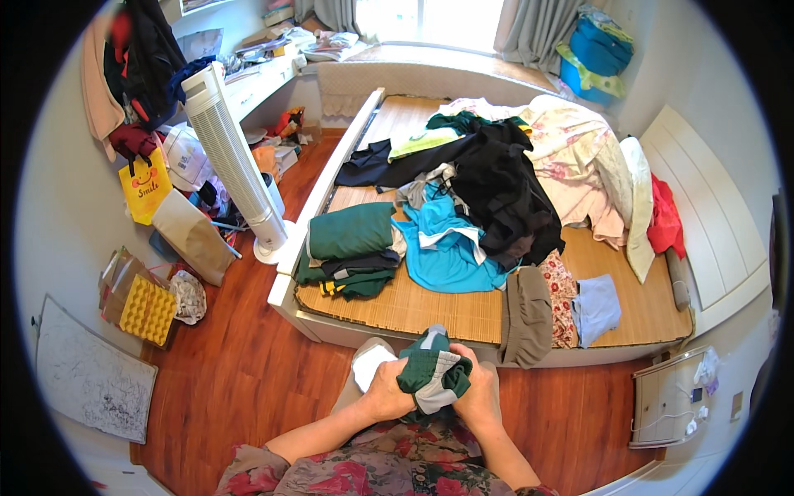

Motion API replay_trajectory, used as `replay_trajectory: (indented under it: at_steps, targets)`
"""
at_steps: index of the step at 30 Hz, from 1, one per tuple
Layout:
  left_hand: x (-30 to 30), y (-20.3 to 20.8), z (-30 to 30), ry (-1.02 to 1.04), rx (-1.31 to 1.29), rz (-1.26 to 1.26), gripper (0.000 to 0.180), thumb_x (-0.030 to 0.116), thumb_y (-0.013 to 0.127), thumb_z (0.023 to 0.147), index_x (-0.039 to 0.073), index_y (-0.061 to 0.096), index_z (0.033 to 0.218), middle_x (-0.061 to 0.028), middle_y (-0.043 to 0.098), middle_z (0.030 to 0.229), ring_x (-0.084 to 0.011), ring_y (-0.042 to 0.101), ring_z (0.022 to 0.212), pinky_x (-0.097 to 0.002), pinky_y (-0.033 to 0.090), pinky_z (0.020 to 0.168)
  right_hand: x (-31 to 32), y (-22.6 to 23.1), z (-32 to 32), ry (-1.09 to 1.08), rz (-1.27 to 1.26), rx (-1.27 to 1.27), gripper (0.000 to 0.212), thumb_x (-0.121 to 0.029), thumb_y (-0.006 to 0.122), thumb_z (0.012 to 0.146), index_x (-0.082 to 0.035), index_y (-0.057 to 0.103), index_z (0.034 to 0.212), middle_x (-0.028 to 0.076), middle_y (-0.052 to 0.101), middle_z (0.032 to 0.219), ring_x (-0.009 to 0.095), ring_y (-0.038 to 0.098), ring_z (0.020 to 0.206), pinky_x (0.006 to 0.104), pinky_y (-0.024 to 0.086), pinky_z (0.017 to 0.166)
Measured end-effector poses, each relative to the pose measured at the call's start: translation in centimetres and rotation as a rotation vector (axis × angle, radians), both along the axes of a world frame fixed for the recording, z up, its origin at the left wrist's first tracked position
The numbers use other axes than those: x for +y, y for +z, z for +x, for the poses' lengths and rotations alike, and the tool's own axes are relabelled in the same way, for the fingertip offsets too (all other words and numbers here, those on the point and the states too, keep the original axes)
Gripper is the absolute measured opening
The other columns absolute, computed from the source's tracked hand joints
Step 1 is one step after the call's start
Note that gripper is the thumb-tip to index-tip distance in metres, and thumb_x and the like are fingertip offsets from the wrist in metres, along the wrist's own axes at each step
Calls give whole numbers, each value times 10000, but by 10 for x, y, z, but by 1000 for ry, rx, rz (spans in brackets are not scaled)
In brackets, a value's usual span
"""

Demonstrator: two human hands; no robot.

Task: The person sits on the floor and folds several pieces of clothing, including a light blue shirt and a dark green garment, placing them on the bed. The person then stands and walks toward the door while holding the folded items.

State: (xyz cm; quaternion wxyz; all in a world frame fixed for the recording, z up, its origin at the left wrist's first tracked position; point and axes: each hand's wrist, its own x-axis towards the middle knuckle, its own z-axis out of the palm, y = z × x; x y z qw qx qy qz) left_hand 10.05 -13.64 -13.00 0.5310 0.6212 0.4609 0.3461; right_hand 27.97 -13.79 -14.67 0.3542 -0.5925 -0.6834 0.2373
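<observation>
Green-and-white garment [433, 372], bunched into a soft wad, sits low in the centre of the frame, clasped between both hands above the person's lap. Its full shape is hidden in the folds, and the fingers behind it cannot be made out. Left hand [386, 390] closes its grip on the wad's left side; right hand [480, 388] closes on the right. Ahead lies the bed [430, 310] with its woven bamboo mat, carrying a folded green stack [351, 248], a blue shirt [447, 248] and a black heap [504, 194]. A ribbed white tower fan [236, 161] stands at upper left on the wooden floor [248, 372].
</observation>
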Motion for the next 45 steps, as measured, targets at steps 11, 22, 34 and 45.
replay_trajectory:
  at_steps: [11, 22, 34, 45]
  targets:
    - [-4, -22, 8, -182, 58, -43, 575, 216, 739, 761, 109, 523, 1283, -144, 669, 1034, -324, 660, 850, -407, 518, 777, 0, -15, 10, -88, 111, 221, 434, -21, 701, 705, -8, 621, 1132, 171, 674, 940, 270, 671, 858, 335, 523, 759]
    - [2, -20, 6, 265, 148, 437, 276, 128, 769, 685, 67, 649, 927, -130, 677, 860, -345, 655, 802, -397, 503, 697, -4, -2, -1, 213, 3, 306, 425, -39, 704, 753, -45, 596, 1165, 146, 691, 930, 199, 692, 847, 304, 516, 739]
    - [-6, -8, 5, -208, 23, 328, 334, 58, 708, 668, 23, 612, 986, -161, 640, 963, -358, 625, 897, -402, 505, 787, 5, -12, 1, -109, 261, 228, 343, -59, 656, 751, -5, 622, 1088, 124, 641, 844, 222, 624, 784, 300, 488, 679]
    - [2, -17, 2, -72, 280, 411, 336, 144, 752, 683, 37, 586, 954, -190, 626, 1081, -373, 592, 1050, -404, 482, 854, -3, -15, 6, -18, 114, 282, 347, -23, 677, 696, -34, 647, 1042, 149, 672, 897, 248, 672, 837, 321, 514, 726]
